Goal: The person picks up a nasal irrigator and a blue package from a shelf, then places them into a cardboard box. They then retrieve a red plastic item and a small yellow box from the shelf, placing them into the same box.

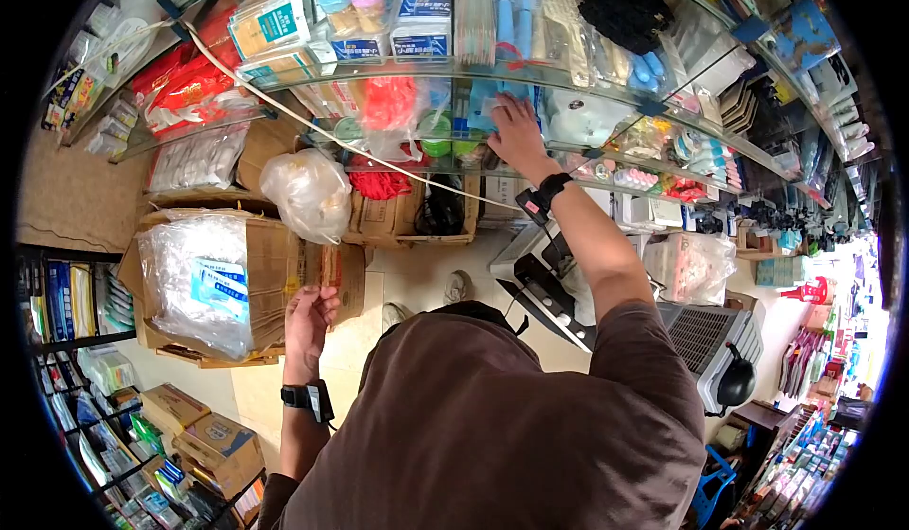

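Note:
My right hand (517,134) reaches onto a glass shelf and touches a light blue packet (483,104); its fingertips are partly hidden against the packet. On the shelf above it stand long blue packaged items (516,18). Lower on the left, my left hand (311,317) is raised beside an open cardboard box (270,284), its fingers curled near a thin brownish strip (329,269). Whether it holds the strip is too small to tell. In that box lies a clear plastic bag (204,284) with a blue and white label.
A knotted white plastic bag (308,194) sits above the boxes. A white cable (350,142) runs across the shelf fronts. Glass shelf edges (606,104) surround my right hand. A black and grey appliance (544,288) and a grey slatted unit (701,341) stand at the right.

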{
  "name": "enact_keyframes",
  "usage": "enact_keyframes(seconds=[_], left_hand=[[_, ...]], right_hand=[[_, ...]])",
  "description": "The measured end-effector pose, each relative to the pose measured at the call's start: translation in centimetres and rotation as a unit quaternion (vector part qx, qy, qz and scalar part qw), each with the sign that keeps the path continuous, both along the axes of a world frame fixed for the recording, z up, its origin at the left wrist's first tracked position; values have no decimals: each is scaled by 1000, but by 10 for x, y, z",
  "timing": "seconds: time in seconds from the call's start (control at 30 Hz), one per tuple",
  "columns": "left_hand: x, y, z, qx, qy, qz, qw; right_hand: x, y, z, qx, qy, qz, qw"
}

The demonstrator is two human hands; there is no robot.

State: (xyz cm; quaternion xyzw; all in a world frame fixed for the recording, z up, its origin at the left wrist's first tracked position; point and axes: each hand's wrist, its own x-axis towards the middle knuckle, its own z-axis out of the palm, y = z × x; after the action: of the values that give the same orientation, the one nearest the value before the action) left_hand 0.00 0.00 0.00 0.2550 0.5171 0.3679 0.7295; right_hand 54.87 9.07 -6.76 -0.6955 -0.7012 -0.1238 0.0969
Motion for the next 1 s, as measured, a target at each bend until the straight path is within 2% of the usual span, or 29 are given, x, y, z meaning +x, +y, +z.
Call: enact_keyframes(seconds=[0.07, 0.1, 0.27, 0.37, 0.47, 0.77, 0.87, 0.93, 1.0], left_hand=[[-2, 0, 5, 3, 12, 7, 1000], [9, -14, -9, -18, -7, 6, 1000], [-18, 2, 3, -12, 20, 4, 1000], [-20, 7, 5, -12, 22, 5, 1000], [-23, 8, 11, -2, 13, -2, 1000], [-49, 11, 2, -2, 12, 4, 1000], [-61, 17, 16, 13, 28, 21, 999], [-76, 22, 17, 3, 75, 35, 997], [-95, 28, 12, 18, 69, 45, 996]], right_hand=[[-9, -10, 19, 51, 47, 11, 998], [2, -29, 28, 45, 41, -1, 998], [-13, -15, 7, 133, 147, -32, 980], [-1, -7, 0, 133, 195, -22, 971], [-3, -8, 10, 137, 152, -13, 979], [4, 1, 9, 124, 196, 2, 973], [-13, -4, 25, 176, 206, 46, 962], [-42, -19, 45, 160, 271, 2, 949], [-65, -39, 44, 183, 301, -28, 935]])
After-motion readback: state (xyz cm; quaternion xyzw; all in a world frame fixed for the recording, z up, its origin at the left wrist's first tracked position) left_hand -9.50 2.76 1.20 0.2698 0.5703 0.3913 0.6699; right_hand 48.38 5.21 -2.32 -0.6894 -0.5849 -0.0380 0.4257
